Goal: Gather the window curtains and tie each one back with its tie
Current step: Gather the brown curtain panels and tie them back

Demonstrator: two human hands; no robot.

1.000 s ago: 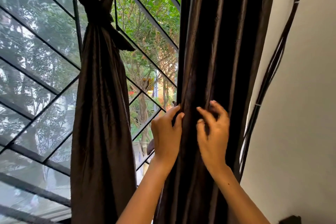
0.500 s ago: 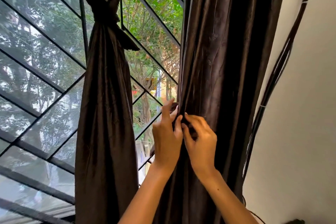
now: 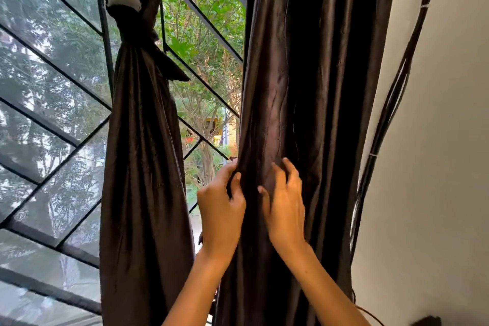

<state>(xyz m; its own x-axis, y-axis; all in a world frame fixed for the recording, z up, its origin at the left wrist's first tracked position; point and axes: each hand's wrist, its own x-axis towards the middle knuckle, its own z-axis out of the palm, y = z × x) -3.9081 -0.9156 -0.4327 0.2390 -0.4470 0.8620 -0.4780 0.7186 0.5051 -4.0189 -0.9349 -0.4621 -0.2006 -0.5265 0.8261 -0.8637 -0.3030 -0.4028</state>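
Note:
Two dark brown curtains hang at the window. The left curtain (image 3: pixel 143 145) is gathered and bound high up by its dark tie (image 3: pixel 131 24), which has a white patch on top. The right curtain (image 3: pixel 312 74) hangs loose in long folds, with no tie visible on it. My left hand (image 3: pixel 221 206) grips that curtain's bunched left edge, fingers curled round the folds. Just to its right, my right hand (image 3: pixel 284 204) lies on the curtain's front, its spread, bent fingers touching the fabric.
Behind the curtains is a window with diagonal black bars (image 3: pixel 206 21), a mesh screen and trees outside. A white wall (image 3: pixel 436 140) stands at the right, with a bundle of black cables (image 3: pixel 383 127) running down beside the curtain. A small dark object (image 3: pixel 426 321) sits at the bottom right corner.
My right hand pinched folds over to my left hand, then moved back to the right with its fingers spread. My left hand kept its grip on the curtain edge. The view tilted slightly.

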